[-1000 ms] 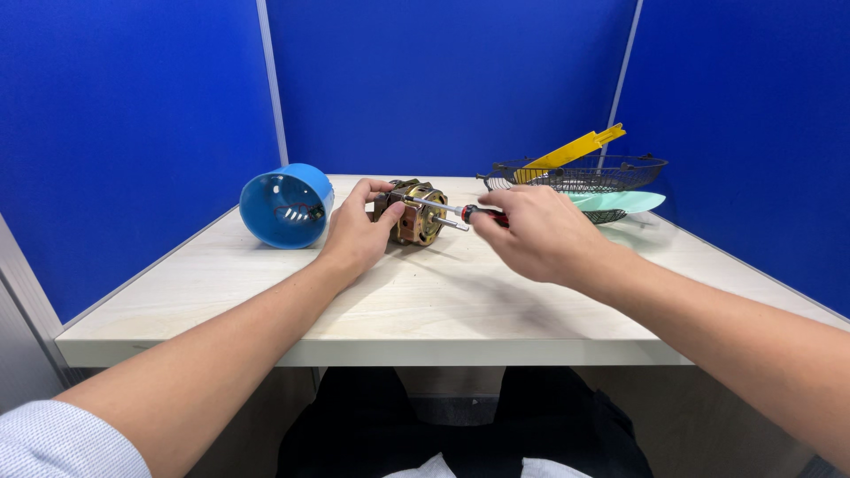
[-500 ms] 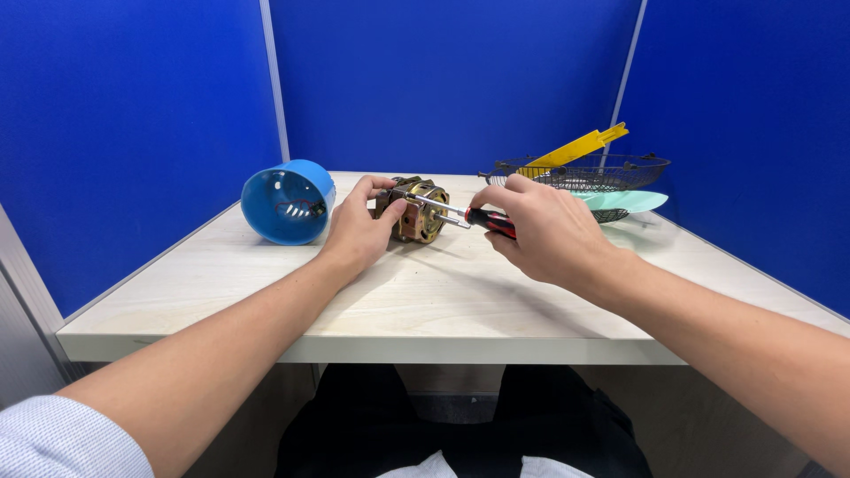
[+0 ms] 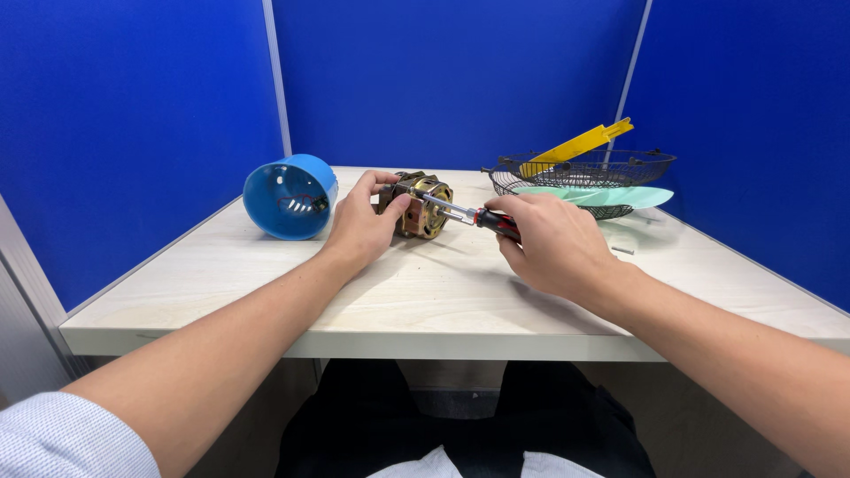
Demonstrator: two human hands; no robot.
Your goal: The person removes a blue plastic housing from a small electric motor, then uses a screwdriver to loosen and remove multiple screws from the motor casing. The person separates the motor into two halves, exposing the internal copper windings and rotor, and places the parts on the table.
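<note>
Two hands: left hand [image 3: 365, 226] on motor [image 3: 419, 205], right hand [image 3: 549, 243] apparently gripping screwdriver [image 3: 465, 214].

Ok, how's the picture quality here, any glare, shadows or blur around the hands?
Head view: even, bright light and sharp focus on the left hand, the right hand and the motor; soft shadows under both hands on the table; a small glint on the screwdriver shaft; slight wide-angle stretch at the forearms.

No packages, signs or screens show anywhere on the desk. No label can be made out on anything there.
</note>
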